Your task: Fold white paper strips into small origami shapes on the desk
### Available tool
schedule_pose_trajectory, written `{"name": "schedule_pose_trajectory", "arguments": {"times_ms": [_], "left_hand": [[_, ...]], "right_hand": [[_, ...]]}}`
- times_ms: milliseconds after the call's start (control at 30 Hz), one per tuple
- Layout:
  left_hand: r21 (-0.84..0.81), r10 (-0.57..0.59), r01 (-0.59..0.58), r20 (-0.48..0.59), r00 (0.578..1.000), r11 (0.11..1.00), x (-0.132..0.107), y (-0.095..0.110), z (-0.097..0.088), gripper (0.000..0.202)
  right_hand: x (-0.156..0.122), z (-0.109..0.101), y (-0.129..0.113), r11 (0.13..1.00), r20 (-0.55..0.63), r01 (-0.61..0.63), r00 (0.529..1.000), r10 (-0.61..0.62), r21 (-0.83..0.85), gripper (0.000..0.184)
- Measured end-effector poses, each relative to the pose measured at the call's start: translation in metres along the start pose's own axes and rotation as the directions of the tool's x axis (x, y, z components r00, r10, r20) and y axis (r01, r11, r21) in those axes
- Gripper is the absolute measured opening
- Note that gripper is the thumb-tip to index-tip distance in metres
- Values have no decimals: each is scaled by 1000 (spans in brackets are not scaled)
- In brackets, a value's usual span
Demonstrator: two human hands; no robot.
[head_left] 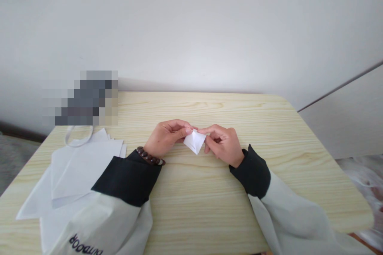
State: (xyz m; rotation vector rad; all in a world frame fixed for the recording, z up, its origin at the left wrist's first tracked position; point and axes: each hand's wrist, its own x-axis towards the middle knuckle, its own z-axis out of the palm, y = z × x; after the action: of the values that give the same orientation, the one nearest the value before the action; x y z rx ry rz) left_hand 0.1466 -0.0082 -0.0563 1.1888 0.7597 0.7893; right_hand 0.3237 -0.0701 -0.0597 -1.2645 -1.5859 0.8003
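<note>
The wood-grain tabletop [191, 211] bears loose white sheets [86, 171] along its left side. Over the tabletop's middle, the left hand [164, 137] pinches a small folded white paper [195, 142] at the upper left edge, thumb and fingers nearly together; the right hand [223, 141] holds the right corner lightly between bent index finger and thumb. Good folding here probably calls for a steady left pinch, aligned edges and gentle right-hand pressure.

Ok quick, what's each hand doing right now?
Left hand: closed, pinching the folded white paper at its upper corner.
Right hand: closed, holding that paper's right side.
</note>
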Motion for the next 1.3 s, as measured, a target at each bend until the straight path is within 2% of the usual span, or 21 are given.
{"name": "schedule_pose_trajectory", "arguments": {"times_ms": [133, 233, 333, 533, 667, 800, 1000, 1133, 1300], "left_hand": [[-12, -6, 6, -7, 1000, 1000, 0, 0, 0, 23], [-13, 18, -18, -30, 999, 1000, 1, 0, 0, 22], [4, 46, -46, -31, 998, 999, 1, 1, -1, 20], [125, 72, -73, 8, 997, 989, 0, 2, -1, 23], [175, 108, -115, 50, 993, 978, 0, 2, 1, 20], [184, 152, -154, 26, 988, 971, -1, 2, 1, 18], [193, 171, -166, -9, 985, 967, 0, 0, 0, 17], [288, 203, -189, -20, 979, 939, 1, -1, -2, 17], [338, 234, -216, -12, 972, 916, 0, 1, -2, 16]], "right_hand": [[1, 1, 1, 983, 25, -64, 998, 60, 172, 18], [1, 0, 2, 966, 26, -95, 996, 91, 239, 21], [1, 0, 4, 964, 18, -110, 994, 109, 242, 23], [0, 3, 3, 977, -35, -46, 998, 55, 208, 10], [0, 2, 2, 989, -36, -35, 999, 41, 144, 11], [1, 2, 3, 992, -47, -4, 999, 10, 123, 10], [3, 2, 5, 958, -30, -35, 999, 45, 283, 14], [4, 1, 3, 903, 27, -111, 994, 110, 414, 22], [7, 3, 7, 904, 9, -136, 989, 145, 406, 19]]}}
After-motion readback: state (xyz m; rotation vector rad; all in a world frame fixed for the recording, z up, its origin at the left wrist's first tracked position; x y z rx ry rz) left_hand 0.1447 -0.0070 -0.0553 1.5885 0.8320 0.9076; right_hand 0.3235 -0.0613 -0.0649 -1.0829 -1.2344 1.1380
